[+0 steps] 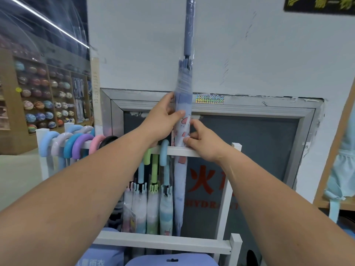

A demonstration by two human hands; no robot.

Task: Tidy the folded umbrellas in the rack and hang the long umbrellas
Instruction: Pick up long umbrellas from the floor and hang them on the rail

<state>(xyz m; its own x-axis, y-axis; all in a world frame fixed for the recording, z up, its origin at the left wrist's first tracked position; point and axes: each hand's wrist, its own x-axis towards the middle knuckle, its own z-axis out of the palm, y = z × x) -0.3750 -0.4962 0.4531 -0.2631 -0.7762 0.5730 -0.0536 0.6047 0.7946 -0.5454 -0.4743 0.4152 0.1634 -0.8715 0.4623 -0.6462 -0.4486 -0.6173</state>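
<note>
A long lavender umbrella (182, 89) with pink prints stands upright against the wall, its straight handle pointing up and its tip down behind the rack's top bar. My left hand (165, 118) grips its canopy from the left. My right hand (199, 143) pinches the canopy just above the white rack bar (184, 151). Several long umbrellas with curved pastel handles (76, 146) hang on that bar to the left, and three more (153, 181) hang right beside the lavender one.
The white rack's lower bar (163, 241) crosses in front near the bottom. A grey metal-framed hydrant cabinet (255, 150) sits in the wall behind. Shelves of balls (44, 100) fill the far left. Light-blue items (343, 169) hang on a wooden stand at right.
</note>
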